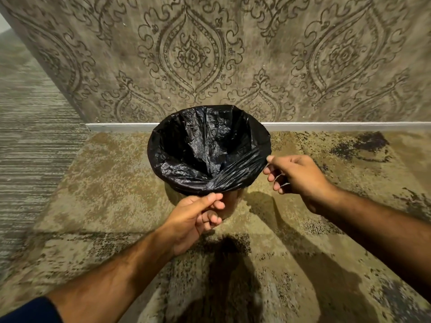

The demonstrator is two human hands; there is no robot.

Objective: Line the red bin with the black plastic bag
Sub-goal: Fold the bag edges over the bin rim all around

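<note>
The wall (210,54) rises just behind the bin (229,206), which stands upright on the carpet (116,183), axis vertical, mouth up. The bag (207,148) already sits inside, its edge folded out over the whole visible rim, so lining looks nearly done; only snugging the gathered slack at the near edge seems left. The left hand (198,220) pinches that near edge; the right hand (296,176) pinches the right edge
</note>
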